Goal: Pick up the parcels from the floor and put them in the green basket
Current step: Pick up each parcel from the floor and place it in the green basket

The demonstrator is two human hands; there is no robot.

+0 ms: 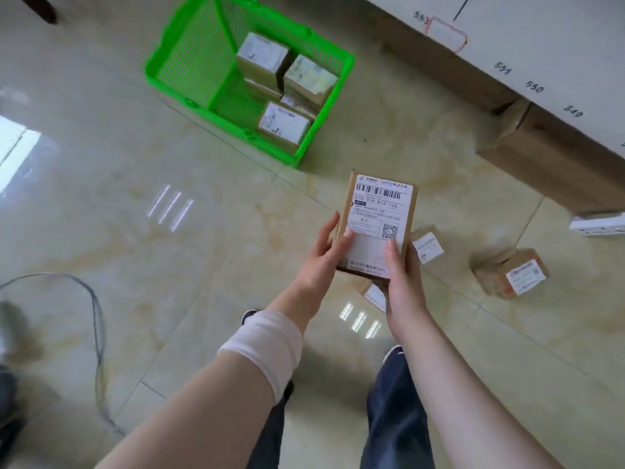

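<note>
I hold a brown cardboard parcel (pixel 377 211) with a white barcode label face up, above the tiled floor. My left hand (pixel 324 252) grips its left edge and my right hand (pixel 402 282) grips its lower right corner. The green basket (pixel 189 69) stands on the floor ahead and to the left, with several labelled parcels (pixel 262 54) inside it. On the floor lie more parcels: one small one (pixel 427 245) just right of my hands, one (pixel 510 272) further right, and one (pixel 373 294) partly hidden under my right hand.
A white box (pixel 598 225) lies at the right edge. Large brown cartons (pixel 548 154) stand under a white shelf (pixel 541 45) with numbers at the top right. A grey cable (pixel 96 333) curls on the floor at the left. My legs in dark trousers (pixel 392 401) are below.
</note>
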